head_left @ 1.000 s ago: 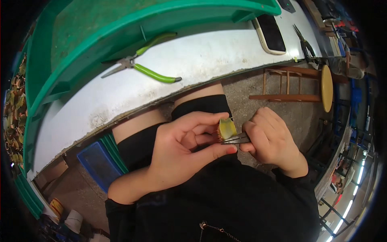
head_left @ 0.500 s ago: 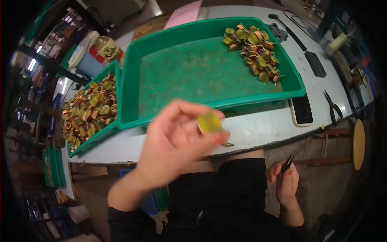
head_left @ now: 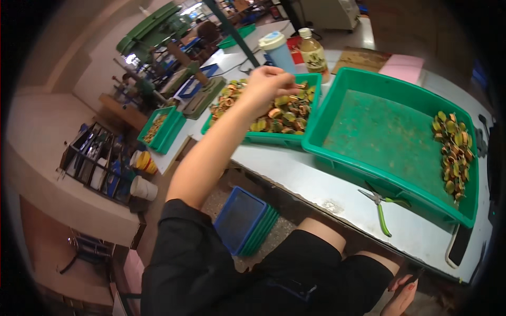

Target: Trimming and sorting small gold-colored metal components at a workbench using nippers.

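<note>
We saw the left hand [head_left: 270, 87] over the filled tray [head_left: 274, 138], fingers curled; we couldn't tell whether its grip held anything. Green-and-brown pieces [head_left: 287, 116] were heaped in that tray, toward the left end of the counter [head_left: 284, 163]; more clustered along the large tray's [head_left: 374, 131] right end. The right hand [head_left: 401, 299] was low, off the counter's front edge, grip unclear to us. Green-handled pliers [head_left: 380, 208] lay near that edge.

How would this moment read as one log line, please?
left hand: over green plastic tray of rounded green-brown parts | right hand: beside lap, grip unclear | green-handled metal pliers: on white tabletop
</note>
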`<state>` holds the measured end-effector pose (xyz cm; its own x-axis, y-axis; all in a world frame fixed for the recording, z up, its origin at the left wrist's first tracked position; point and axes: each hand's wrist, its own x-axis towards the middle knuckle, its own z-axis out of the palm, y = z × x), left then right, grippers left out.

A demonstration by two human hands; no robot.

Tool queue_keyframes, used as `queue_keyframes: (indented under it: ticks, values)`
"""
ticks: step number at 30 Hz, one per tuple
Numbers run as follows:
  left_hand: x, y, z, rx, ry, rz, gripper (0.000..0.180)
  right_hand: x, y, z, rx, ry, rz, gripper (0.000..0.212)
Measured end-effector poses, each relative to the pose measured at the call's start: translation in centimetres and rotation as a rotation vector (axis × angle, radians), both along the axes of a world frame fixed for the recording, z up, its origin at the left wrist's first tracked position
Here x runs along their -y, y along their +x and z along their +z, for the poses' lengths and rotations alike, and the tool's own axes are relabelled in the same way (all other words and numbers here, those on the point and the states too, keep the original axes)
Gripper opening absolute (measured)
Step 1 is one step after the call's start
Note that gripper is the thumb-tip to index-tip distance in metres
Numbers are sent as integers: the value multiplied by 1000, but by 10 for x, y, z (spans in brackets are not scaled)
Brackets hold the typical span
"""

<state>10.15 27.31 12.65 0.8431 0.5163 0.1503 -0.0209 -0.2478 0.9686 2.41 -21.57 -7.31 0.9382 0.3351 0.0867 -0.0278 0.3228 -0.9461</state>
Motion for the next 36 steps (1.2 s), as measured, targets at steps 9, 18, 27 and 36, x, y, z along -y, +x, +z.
queue_keyframes:
  ticks: [9, 18, 27, 36]
  values:
    - [112, 86, -26, -175, -436, -405, 14, 2, 9, -8, 1, 28, 154, 29]
    - [281, 197, -86, -498, -1, -597, 22, 24, 14, -10, -81, -128, 201, 27]
    - [316, 192, -95, -153, 506, -544, 5, 24, 6, 2, -137, -332, 16, 26]
    - [301, 196, -119, 62, 286, -728, 8, 7, 2, 12, -167, -476, -102, 26]
